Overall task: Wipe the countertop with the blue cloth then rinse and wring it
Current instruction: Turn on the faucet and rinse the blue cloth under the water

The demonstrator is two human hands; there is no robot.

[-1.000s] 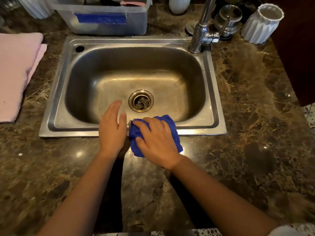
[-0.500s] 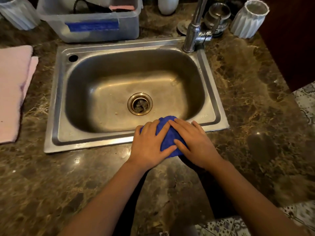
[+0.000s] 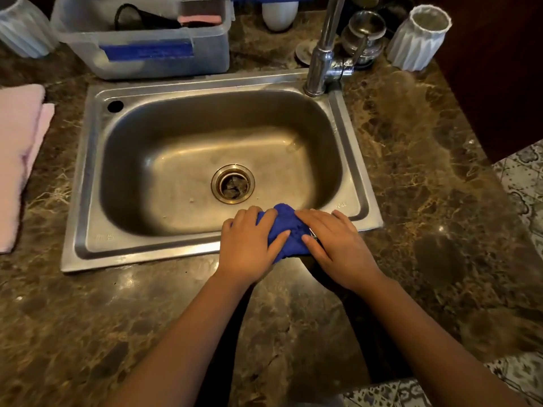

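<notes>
The blue cloth (image 3: 286,227) lies bunched on the near rim of the steel sink (image 3: 88,177), partly over the basin edge. My left hand (image 3: 249,248) presses on its left side with fingers curled over it. On the cloth's right side rests my right hand (image 3: 335,248), fingers laid flat across it. Only the middle strip of the cloth shows between the hands. The brown marble countertop (image 3: 147,312) runs around the sink. The chrome faucet (image 3: 321,54) stands at the sink's back right corner, with no water running.
A folded pink towel (image 3: 17,160) lies left of the sink. Behind the sink stand a clear plastic bin (image 3: 141,51), a white ribbed cup (image 3: 417,36), a glass jar (image 3: 364,36) and another ribbed cup (image 3: 23,27). The counter ends at the right at patterned floor tiles (image 3: 526,177).
My left hand moved from the sink rim beside the cloth onto it. Both hands and the cloth shifted right along the near rim.
</notes>
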